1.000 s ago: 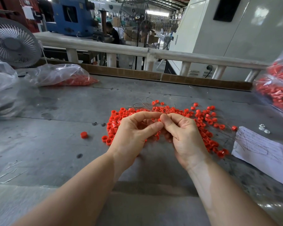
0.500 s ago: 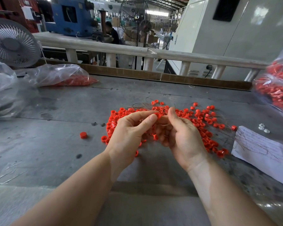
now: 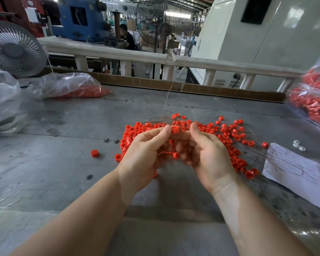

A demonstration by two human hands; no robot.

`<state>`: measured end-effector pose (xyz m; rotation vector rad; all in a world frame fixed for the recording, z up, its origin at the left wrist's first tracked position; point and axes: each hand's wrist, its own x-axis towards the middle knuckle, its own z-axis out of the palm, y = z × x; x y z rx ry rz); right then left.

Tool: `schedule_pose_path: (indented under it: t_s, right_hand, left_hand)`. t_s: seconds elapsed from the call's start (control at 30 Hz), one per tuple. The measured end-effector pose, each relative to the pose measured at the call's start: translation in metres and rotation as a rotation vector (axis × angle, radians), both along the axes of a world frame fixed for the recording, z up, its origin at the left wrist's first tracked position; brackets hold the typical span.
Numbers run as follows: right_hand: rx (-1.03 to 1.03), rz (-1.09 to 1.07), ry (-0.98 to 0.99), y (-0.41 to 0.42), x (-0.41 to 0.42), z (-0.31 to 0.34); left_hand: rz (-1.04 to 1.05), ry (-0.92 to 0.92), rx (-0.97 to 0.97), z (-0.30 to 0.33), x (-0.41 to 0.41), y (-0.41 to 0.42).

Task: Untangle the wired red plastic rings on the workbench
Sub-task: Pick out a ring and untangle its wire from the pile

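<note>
**Two hands raised over the ring pile**

One red ring (image 3: 175,129) is held up between the left hand (image 3: 146,156) and the right hand (image 3: 205,156), fingers curled around wired rings. The tangled pile (image 3: 227,137) is spread mid-workbench (image 3: 63,163), toward its right edge.

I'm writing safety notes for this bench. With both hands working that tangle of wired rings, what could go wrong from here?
The left hand and right hand are among thin wires that could prick fingers. Pulling the raised red ring may drag the pile of rings and tighten the snarl. The stray ring could roll away.
</note>
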<state>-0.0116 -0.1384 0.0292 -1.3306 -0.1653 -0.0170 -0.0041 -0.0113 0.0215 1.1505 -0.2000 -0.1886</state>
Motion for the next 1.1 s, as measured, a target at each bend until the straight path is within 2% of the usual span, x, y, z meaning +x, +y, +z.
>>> schedule_pose_path:
  t_s: [0.27,0.53,0.93,1.1]
  right_hand:
    - [0.005,-0.005,0.001,0.000,-0.001,0.001]
    - [0.000,-0.018,-0.013,-0.002,0.000,-0.001]
    - [0.060,0.045,0.030,-0.003,0.002,-0.004]
    - [0.044,0.035,0.045,-0.003,0.002,-0.004]
  left_hand:
    - [-0.006,-0.011,0.015,0.000,0.000,0.001]
    - [0.128,-0.313,0.186,0.004,-0.010,-0.004]
    - [0.158,-0.361,0.190,0.007,-0.012,-0.006]
    - [0.183,-0.393,0.259,0.003,-0.009,-0.006]
